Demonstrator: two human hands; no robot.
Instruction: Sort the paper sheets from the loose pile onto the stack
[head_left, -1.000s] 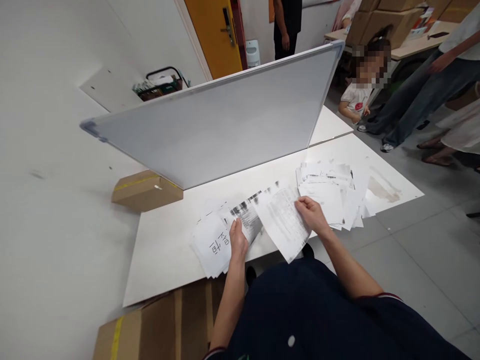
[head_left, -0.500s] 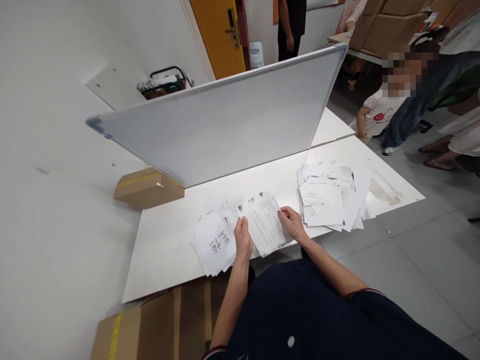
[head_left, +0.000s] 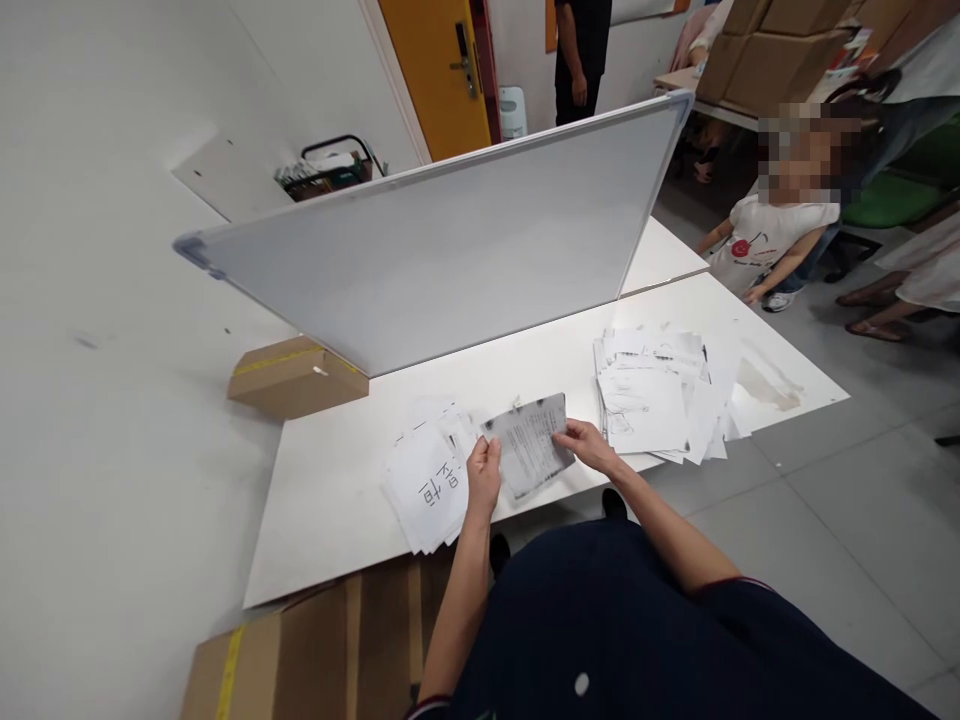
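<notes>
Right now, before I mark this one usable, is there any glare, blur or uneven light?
Head view: light is even on the white table, dimmer beneath the far table; head view: no hard glare on the whiteboard; head view: fine print on the held paper is unreadable, large writing on the left pile stands out; head view: pixelation hides one person's face.

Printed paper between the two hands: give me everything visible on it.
The printed paper looks thin, greyish-white and rectangular, with lines of print too small to read and dark smudges along its edges. It is held tilted, the left hand at its left edge, the right hand at its right, between two paper piles on the white table. Whether it's one sheet or several, I can't tell.
</notes>
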